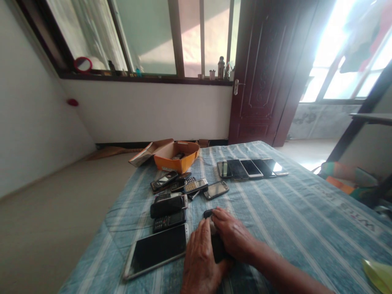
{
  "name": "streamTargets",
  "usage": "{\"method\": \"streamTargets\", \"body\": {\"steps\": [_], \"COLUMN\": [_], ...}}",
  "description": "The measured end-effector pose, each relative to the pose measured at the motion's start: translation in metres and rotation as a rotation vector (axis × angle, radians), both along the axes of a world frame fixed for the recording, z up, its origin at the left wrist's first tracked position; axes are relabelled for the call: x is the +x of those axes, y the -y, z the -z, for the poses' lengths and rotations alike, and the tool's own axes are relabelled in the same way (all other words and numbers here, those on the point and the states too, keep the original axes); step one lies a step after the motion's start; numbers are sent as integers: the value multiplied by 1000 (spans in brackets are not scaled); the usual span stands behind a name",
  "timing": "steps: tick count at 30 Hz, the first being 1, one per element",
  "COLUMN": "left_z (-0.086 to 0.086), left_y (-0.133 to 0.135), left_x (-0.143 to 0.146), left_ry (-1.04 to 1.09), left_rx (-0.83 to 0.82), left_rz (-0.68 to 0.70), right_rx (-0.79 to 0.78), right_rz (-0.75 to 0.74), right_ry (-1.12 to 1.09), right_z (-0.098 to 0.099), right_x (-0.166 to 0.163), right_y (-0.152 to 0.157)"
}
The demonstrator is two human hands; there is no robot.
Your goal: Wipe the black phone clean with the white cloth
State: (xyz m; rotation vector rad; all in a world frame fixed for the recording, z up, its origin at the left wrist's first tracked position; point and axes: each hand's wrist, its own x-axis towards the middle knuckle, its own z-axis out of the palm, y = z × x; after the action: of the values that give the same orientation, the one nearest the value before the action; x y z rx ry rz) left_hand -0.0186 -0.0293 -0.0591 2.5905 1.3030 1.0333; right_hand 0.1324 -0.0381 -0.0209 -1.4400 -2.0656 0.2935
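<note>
On the striped cloth, the left hand holds a dark phone, and the right hand has its fingers bent over the upper part; whether these grip, I cannot tell. Just left of the hands lies a large white-framed phone. Farther, a heap of keypad phones stands between the hands and the opened orange box, and a row of phones lies to the right. The hands cover most of the held phone; a pale bit beneath the fingers is unclear. The box wall partly hides its contents, and a yellowish thing is cut off at the right edge.
</note>
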Motion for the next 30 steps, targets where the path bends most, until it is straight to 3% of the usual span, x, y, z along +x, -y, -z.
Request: {"method": "streamTargets", "body": {"steps": [4,11,19,25,30], "left_z": [0,4,5,9,6], "left_y": [1,-3,-3,-4,-3], "left_x": [0,-2,-7,-4,-1], "left_ry": [-15,-3,-50,-11,26], "left_rx": [36,12,42,42,44], "left_rz": [12,7,48,19,1], "right_rx": [-21,-27,-4,-31,1], "right_rz": [-58,-37,-79,2,38], "right_ry": [2,-44,-109,-28,47], "right_z": [5,1,-3,4,-4], "right_x": [3,0,-6,-8,-10], "right_y": [18,0,18,-2,-22]}}
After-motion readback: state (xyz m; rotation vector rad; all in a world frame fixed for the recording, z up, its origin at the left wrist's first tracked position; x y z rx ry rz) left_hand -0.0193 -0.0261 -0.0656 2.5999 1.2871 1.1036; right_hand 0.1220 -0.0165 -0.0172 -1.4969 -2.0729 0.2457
